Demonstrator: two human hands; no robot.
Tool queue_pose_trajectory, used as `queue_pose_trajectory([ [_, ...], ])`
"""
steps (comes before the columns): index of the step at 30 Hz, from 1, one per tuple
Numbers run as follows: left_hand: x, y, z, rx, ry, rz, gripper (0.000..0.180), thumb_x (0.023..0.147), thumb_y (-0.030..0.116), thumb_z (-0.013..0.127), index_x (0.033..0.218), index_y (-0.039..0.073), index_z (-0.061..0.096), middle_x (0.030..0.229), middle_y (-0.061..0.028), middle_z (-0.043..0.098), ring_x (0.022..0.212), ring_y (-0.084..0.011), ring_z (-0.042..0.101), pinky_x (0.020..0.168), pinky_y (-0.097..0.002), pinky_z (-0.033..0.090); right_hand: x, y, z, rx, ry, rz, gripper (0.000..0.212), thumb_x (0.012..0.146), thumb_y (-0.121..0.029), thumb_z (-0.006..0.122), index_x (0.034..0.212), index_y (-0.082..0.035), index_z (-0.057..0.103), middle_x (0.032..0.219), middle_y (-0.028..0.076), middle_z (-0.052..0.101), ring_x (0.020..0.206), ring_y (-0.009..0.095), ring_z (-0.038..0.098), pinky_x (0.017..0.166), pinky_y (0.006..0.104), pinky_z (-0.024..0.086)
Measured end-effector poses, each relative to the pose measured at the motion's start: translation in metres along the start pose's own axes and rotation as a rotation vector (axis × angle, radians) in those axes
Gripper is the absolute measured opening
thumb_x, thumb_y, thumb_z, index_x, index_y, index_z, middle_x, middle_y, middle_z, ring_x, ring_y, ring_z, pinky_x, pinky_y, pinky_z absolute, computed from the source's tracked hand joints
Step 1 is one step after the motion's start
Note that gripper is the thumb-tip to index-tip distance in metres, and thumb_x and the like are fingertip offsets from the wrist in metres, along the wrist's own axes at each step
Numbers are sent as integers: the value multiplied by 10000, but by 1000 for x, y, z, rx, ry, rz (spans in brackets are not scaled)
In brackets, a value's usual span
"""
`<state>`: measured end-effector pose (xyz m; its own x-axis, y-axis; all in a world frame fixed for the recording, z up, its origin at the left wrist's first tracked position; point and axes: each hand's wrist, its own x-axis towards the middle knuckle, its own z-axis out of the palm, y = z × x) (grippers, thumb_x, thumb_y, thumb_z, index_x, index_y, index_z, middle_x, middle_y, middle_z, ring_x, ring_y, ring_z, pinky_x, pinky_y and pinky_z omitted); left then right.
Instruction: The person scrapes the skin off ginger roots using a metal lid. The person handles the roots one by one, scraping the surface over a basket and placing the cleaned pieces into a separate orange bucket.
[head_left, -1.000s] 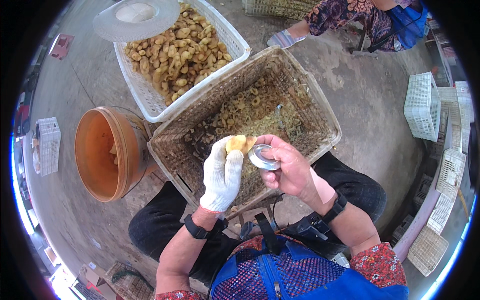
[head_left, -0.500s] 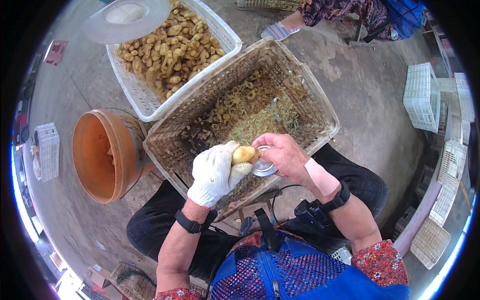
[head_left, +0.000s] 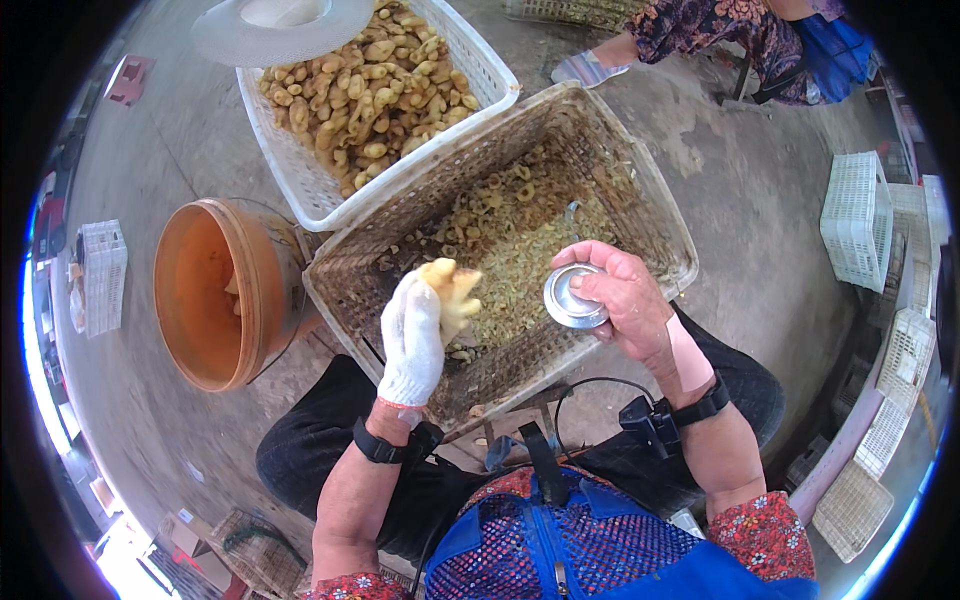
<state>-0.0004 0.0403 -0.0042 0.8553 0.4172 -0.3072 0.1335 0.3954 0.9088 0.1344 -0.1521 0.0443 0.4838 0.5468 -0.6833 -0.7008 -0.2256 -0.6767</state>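
My left hand (head_left: 412,330), in a white knitted glove, is raised over the near left part of the dirty crate. Its fingers curl around a yellowish vegetable (head_left: 459,283) with a brownish end; yellow stains on the glove make the outline hard to separate. My bare right hand (head_left: 628,300) grips a shallow round silver metal lid-like disc (head_left: 572,297), with the thumb on its face. The two hands are apart. Below them, the dirty white crate (head_left: 682,240) holds pale chopped bits and cut rings (head_left: 525,270).
Another white crate (head_left: 290,178), heaped with yellow-brown vegetables (head_left: 365,100), adjoins at the far left, partly covered by a pale brimmed hat (head_left: 280,30). An orange bucket (head_left: 205,295) stands left. Stacked crates (head_left: 857,220) line the right. Another person's foot (head_left: 590,68) is at the back.
My hands have drawn apart. The left has turned and tilted upward with the vegetable; the right has moved right with the metal disc, away from the vegetable. The view has shifted slightly.
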Motion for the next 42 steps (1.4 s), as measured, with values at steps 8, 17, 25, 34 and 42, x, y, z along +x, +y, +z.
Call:
queue_pose_trajectory([
  [8, -5, 13, 8, 260, -126, 87, 500, 992, 431, 433, 1177, -25, 522, 998, -100, 644, 870, -145, 637, 715, -256, 523, 6, 12, 25, 277, -120, 84, 253, 883, -100, 520, 1129, -40, 513, 738, 41, 588, 429, 75, 430, 354, 214, 313],
  [17, 2, 8, -10, 631, -292, 478, 562, 961, 510, 440, 1121, -19, 541, 945, -117, 660, 807, -172, 641, 716, -278, 516, 8, 27, 18, 465, -343, 347, 223, 882, -91, 510, 1094, -23, 523, 676, 43, 531, 415, 98, 432, 342, 244, 305],
  [25, 16, 24, 3, -610, 94, -475, 507, 983, 541, 344, 989, 83, 559, 618, -48, 507, 456, -157, 447, 401, -297, 362, 1, 10, 10, -16, -61, -12, 263, 889, -116, 566, 1137, -34, 538, 838, 34, 632, 607, 71, 566, 437, 202, 431],
  [34, 2, 30, 37, -644, -42, -702, 421, 951, 533, 450, 915, 130, 567, 675, -12, 502, 538, -160, 463, 442, -277, 377, -1, -3, 12, -429, 17, -360, 117, 875, -78, 622, 981, -30, 612, 864, 28, 644, 799, 103, 583, 738, 268, 477],
  [42, -3, 14, 40, -636, -270, -598, 453, 971, 534, 392, 1180, 149, 506, 727, -3, 446, 572, -131, 424, 433, -251, 362, -1, 1, 14, -393, 66, -465, 90, 912, -80, 583, 995, -45, 581, 841, 25, 626, 730, 82, 574, 637, 249, 490],
])
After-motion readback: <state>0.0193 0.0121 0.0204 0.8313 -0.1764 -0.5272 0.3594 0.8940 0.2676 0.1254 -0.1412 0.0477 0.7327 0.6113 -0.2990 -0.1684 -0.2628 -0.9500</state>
